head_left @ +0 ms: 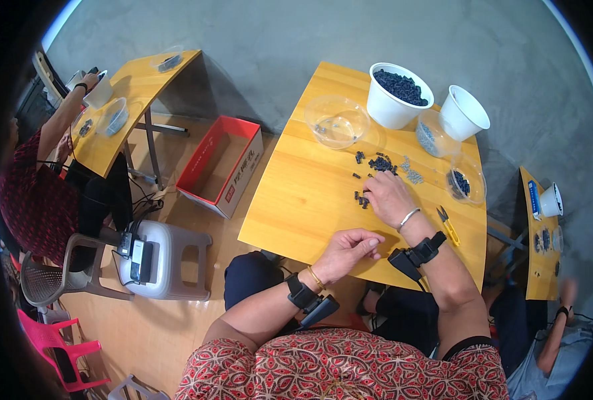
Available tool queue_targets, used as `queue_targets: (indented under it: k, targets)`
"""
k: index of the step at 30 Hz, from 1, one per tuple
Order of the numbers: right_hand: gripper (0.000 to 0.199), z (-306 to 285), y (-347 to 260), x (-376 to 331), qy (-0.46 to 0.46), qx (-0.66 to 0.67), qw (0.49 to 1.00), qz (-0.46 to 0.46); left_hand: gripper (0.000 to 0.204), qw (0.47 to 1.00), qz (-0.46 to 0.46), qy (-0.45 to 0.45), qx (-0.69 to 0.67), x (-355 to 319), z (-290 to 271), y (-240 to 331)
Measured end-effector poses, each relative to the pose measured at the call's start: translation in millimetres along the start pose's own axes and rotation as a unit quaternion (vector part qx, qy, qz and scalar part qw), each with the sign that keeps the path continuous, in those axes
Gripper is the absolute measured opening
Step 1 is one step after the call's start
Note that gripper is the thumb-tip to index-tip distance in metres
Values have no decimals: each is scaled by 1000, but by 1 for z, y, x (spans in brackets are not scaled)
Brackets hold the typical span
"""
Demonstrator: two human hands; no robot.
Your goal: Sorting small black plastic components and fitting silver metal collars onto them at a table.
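My left hand (pixel 348 255) hovers at the near edge of the wooden table (pixel 290 207), thumb and fingers curled together; whatever is between them is hidden. Over the table, my right hand (pixel 390 199) reaches down with its fingers drawn together beside a few small black parts (pixel 362 200). What its fingertips grip, if anything, cannot be made out. Just beyond lies a loose pile of small black parts (pixel 382 165), and to its right several small grey pieces (pixel 413 175). Yellow-handled snips (pixel 449 227) lie right of my right forearm.
At the table's back stand a white bucket full of black parts (pixel 388 110), another white bucket (pixel 466 113) and clear tubs (pixel 337 127), (pixel 436 137), (pixel 466 183). An open red-edged box (pixel 220 167) sits on the floor at left. Other people work at side tables (pixel 143 83), (pixel 540 267).
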State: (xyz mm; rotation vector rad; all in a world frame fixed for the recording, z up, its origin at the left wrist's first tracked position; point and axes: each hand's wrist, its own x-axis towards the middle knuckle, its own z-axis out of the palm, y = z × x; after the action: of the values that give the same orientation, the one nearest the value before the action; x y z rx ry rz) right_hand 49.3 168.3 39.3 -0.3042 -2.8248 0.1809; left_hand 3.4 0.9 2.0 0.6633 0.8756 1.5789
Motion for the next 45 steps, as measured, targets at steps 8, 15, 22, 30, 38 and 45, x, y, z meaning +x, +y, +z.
queue_targets:
  k: [8,15,22,30,38,45]
  targets:
    - [9,-26,-14,-18,45,63,997,11,20,992,36,45,-110,5,0,-10]
    - [12,-37,-56,-71,70,170,983,11,15,994,-2,89,-56,3,9,1]
    - [17,-36,-58,-82,94,206,974,-2,10,998,2,29,-58,3,4,-1]
    - [15,-25,39,-82,70,-16,961,266,9,994,2,31,-101,1,2,-1]
    - [15,-11,120,-51,-3,-136,914,383,9,991,11,24,-134,5,1,0]
    - [13,-5,128,-44,5,-190,903,387,9,990,7,16,-137,0,0,0]
